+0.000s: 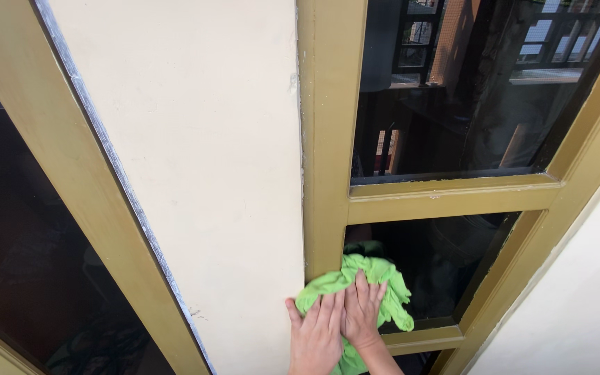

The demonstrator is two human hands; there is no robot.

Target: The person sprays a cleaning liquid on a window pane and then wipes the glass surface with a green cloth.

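From the head camera, looking down and forward at a window, both hands sit low in the frame at about six o'clock; the left hand point(316, 332) lies flat with its fingers stretched out and close together, palm down, pressing on a green cloth point(373, 286); the right hand point(362, 312) lies just beside it at its three o'clock, thumb edge touching or nearly touching the left, its fingers likewise spread flat and extended rather than curled; neither hand grips the cloth in a fist, both simply bear down on it with open palms. The cloth is bright green and crumpled; it spreads from under the fingers up toward twelve o'clock and out toward three o'clock, lying against the lower corner of the olive-painted window frame point(328, 139) and overlapping the dark lower pane point(446, 257); a fold of it hangs down below the right hand's wrist. At ten to twelve o'clock of the hands rises a cream wall point(203, 153), plain and slightly scuffed; its left edge meets a second olive frame point(57, 153) that slants across the picture, with dark glass beyond it at nine o'clock. Above the hands at one o'clock, a horizontal bar point(453, 198) of the frame divides the lower pane from the upper pane point(467, 90), which reflects buildings and railings; a further strip of cream wall shows at four o'clock.
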